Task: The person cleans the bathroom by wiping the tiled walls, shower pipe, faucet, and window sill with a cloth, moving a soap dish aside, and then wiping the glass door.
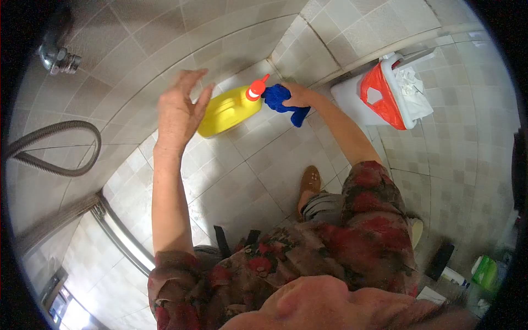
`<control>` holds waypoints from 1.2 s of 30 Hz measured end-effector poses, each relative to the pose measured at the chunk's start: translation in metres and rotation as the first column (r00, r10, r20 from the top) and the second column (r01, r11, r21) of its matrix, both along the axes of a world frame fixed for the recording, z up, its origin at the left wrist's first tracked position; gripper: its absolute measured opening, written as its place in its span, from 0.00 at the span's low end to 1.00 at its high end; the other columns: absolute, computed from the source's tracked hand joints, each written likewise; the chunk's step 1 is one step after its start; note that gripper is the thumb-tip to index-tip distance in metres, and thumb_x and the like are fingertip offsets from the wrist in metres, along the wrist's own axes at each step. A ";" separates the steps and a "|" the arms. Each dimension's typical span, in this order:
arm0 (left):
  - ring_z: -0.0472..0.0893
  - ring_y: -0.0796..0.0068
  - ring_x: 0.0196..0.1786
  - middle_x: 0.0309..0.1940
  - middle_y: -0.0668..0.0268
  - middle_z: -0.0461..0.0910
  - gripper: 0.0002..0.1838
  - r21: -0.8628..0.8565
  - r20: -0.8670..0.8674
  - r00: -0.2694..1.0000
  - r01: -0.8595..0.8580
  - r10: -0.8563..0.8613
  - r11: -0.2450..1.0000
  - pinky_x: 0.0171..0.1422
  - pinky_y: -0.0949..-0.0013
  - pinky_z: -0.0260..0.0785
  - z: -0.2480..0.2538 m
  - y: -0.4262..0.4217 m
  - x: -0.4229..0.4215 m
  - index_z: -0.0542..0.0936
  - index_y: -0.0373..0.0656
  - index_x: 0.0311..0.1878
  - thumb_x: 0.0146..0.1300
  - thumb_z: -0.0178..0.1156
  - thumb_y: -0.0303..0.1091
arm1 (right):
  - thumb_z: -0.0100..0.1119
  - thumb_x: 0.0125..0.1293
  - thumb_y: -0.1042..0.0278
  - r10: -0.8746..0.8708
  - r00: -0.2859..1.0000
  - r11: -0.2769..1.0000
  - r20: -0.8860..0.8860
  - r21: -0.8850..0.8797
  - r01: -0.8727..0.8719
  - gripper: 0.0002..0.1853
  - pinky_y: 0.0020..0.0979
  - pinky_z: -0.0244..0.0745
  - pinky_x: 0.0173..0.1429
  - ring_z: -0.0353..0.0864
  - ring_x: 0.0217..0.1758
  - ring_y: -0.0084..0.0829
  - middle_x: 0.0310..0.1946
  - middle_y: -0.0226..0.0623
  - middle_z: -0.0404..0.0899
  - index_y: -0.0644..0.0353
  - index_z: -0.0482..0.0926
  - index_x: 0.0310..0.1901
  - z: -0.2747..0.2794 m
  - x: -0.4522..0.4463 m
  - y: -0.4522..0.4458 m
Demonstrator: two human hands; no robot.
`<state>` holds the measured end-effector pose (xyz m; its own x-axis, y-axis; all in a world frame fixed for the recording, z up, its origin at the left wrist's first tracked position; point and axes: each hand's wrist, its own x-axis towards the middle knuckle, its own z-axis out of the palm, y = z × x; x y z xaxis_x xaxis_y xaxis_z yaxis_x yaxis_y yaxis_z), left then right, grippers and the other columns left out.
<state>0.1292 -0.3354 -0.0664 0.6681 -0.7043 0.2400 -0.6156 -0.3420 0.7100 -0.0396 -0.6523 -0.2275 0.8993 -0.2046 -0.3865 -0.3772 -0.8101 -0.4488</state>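
The yellow bottle [230, 112] is slanted in view over the tiled floor [258, 170], its red cap [256, 89] and thin spout [265, 78] pointing away from the left hand [181, 104]; whether it lies flat or is propped at a tilt cannot be told. The left hand is wide, fingers spread and thumb apart, just beside the bottle's body. It holds nothing that shows, and whether the thumb touches the plastic is unclear. The right hand [297, 96] is closed on a bunched blue cloth [278, 99], at the cap end of the bottle; part of the cloth hangs loose below the fingers.

The bottle looks like stiff, smooth plastic that would flex a little under a squeeze and could turn slippery if wet. How full it is does not show, so it may be heavy or light. The moulded body near its middle is the sure place to take hold, with the palm around the side; the narrow spout looks the weakest part to lift by. The cloth looks soft and floppy, light unless soaked, and best gripped by its bunched middle.

Farther beyond the bottle's cap end stands a white bin [352, 99] with a red bag [379, 96]; a brown shoe [309, 181] is nearer the body than the bottle.
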 end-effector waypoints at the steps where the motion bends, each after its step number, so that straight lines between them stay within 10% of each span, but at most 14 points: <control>1: 0.81 0.62 0.49 0.48 0.56 0.80 0.18 -0.098 0.085 0.992 -0.084 0.093 0.992 0.51 0.65 0.73 0.003 0.000 0.002 0.80 0.46 0.53 0.58 0.65 0.30 | 0.67 0.50 0.64 -0.001 1.000 1.000 0.002 -0.004 0.001 0.33 0.40 0.70 0.61 0.74 0.57 0.48 0.52 0.52 0.75 0.66 0.71 0.59 0.005 -0.001 0.002; 5: 0.72 0.56 0.64 0.62 0.57 0.70 0.22 -0.286 0.558 0.743 -0.244 0.368 0.927 0.64 0.57 0.66 0.000 0.007 0.033 0.78 0.51 0.58 0.59 0.66 0.32 | 0.55 0.59 0.65 0.160 0.979 0.667 0.126 -0.745 -0.012 0.14 0.46 0.68 0.57 0.73 0.53 0.45 0.43 0.45 0.75 0.58 0.77 0.45 0.071 0.025 0.015; 9: 0.62 0.48 0.70 0.68 0.51 0.61 0.29 -0.390 0.746 0.478 -0.252 0.464 0.886 0.71 0.48 0.57 0.003 0.013 0.052 0.72 0.50 0.64 0.59 0.67 0.36 | 0.50 0.61 0.65 0.183 0.953 0.556 0.243 -0.825 0.103 0.14 0.42 0.65 0.59 0.72 0.53 0.41 0.47 0.44 0.76 0.59 0.79 0.46 0.092 0.048 0.008; 11: 0.51 0.36 0.73 0.73 0.47 0.48 0.40 -0.315 0.744 0.491 -0.339 0.452 0.887 0.72 0.36 0.48 -0.006 0.013 0.065 0.59 0.52 0.73 0.60 0.64 0.49 | 0.51 0.60 0.63 0.382 0.924 0.053 0.015 -0.999 -0.005 0.18 0.40 0.62 0.61 0.71 0.55 0.41 0.51 0.43 0.76 0.62 0.81 0.47 0.054 0.063 -0.021; 12: 0.45 0.33 0.74 0.75 0.46 0.42 0.45 -0.269 0.762 0.478 -0.380 0.437 0.885 0.71 0.32 0.44 -0.008 0.012 0.066 0.50 0.54 0.76 0.61 0.62 0.53 | 0.51 0.60 0.62 0.423 0.906 0.014 -0.023 -0.999 -0.032 0.20 0.40 0.62 0.61 0.70 0.56 0.41 0.55 0.44 0.75 0.64 0.81 0.49 0.034 0.070 -0.032; 16: 0.43 0.33 0.75 0.75 0.45 0.40 0.46 -0.240 0.764 0.456 -0.456 0.457 0.857 0.71 0.31 0.42 -0.005 0.007 0.062 0.49 0.54 0.76 0.60 0.62 0.54 | 0.53 0.59 0.62 0.329 0.935 0.124 -0.133 -0.975 -0.183 0.18 0.39 0.62 0.60 0.70 0.56 0.40 0.50 0.42 0.78 0.62 0.82 0.46 -0.018 0.090 -0.033; 18: 0.42 0.34 0.75 0.75 0.45 0.40 0.46 -0.220 0.767 0.465 -0.457 0.442 0.862 0.72 0.32 0.42 -0.004 0.010 0.061 0.49 0.54 0.76 0.61 0.61 0.54 | 0.55 0.57 0.63 0.331 0.943 0.534 -0.037 -0.816 -0.220 0.16 0.38 0.63 0.58 0.71 0.53 0.38 0.46 0.41 0.80 0.62 0.84 0.43 -0.072 0.088 -0.047; 22: 0.43 0.37 0.75 0.74 0.45 0.41 0.45 -0.185 0.771 0.495 -0.430 0.401 0.884 0.73 0.35 0.42 0.002 0.020 0.056 0.49 0.54 0.76 0.62 0.61 0.53 | 0.55 0.55 0.65 0.448 0.887 0.372 -0.113 -0.879 -0.300 0.10 0.35 0.66 0.50 0.73 0.48 0.33 0.33 0.32 0.82 0.56 0.86 0.31 -0.061 0.047 -0.029; 26: 0.46 0.42 0.76 0.74 0.46 0.43 0.43 -0.237 0.747 0.529 -0.352 0.402 0.905 0.75 0.43 0.46 0.011 0.018 0.047 0.52 0.50 0.75 0.61 0.64 0.46 | 0.59 0.54 0.65 0.254 0.952 0.496 -0.173 -0.821 -0.282 0.12 0.37 0.68 0.50 0.74 0.48 0.36 0.37 0.36 0.81 0.60 0.84 0.38 -0.027 -0.009 -0.007; 29: 0.50 0.44 0.75 0.73 0.47 0.47 0.41 -0.316 0.685 0.595 -0.277 0.421 0.907 0.75 0.46 0.49 0.015 0.007 0.031 0.56 0.46 0.73 0.60 0.64 0.39 | 0.62 0.54 0.69 0.047 0.966 0.826 -0.256 -0.534 -0.182 0.21 0.40 0.69 0.56 0.74 0.53 0.41 0.46 0.43 0.79 0.61 0.78 0.52 0.039 -0.056 0.019; 30: 0.53 0.44 0.74 0.73 0.47 0.50 0.39 -0.333 0.642 0.639 -0.265 0.423 0.905 0.74 0.47 0.50 0.016 0.003 0.023 0.58 0.44 0.72 0.60 0.64 0.36 | 0.61 0.54 0.71 -0.212 0.974 0.920 -0.081 -0.352 0.171 0.25 0.40 0.68 0.60 0.73 0.56 0.40 0.49 0.45 0.78 0.60 0.73 0.57 0.033 -0.078 0.011; 33: 0.57 0.47 0.73 0.70 0.48 0.57 0.36 -0.295 0.550 0.795 -0.102 0.256 0.950 0.73 0.49 0.53 0.016 -0.013 -0.001 0.61 0.42 0.71 0.60 0.63 0.33 | 0.55 0.54 0.76 -0.611 0.782 0.791 0.118 0.131 0.598 0.31 0.36 0.69 0.62 0.75 0.58 0.33 0.54 0.45 0.76 0.59 0.67 0.64 0.063 -0.119 0.003; 35: 0.64 0.49 0.69 0.66 0.49 0.64 0.36 -0.306 0.582 0.777 -0.063 0.239 0.950 0.71 0.52 0.58 0.016 -0.025 -0.020 0.62 0.42 0.70 0.59 0.63 0.30 | 0.55 0.55 0.76 -0.952 0.289 0.134 -0.103 0.706 0.695 0.30 0.33 0.73 0.56 0.77 0.53 0.31 0.53 0.43 0.76 0.62 0.67 0.63 0.099 -0.119 0.006; 36: 0.66 0.51 0.68 0.65 0.51 0.66 0.35 -0.290 0.515 0.840 -0.017 0.171 0.957 0.70 0.54 0.59 0.013 -0.028 -0.027 0.62 0.40 0.70 0.59 0.63 0.29 | 0.55 0.55 0.76 -0.969 0.237 0.205 0.064 0.744 0.636 0.30 0.32 0.74 0.54 0.77 0.51 0.30 0.52 0.42 0.77 0.63 0.67 0.63 0.098 -0.119 -0.001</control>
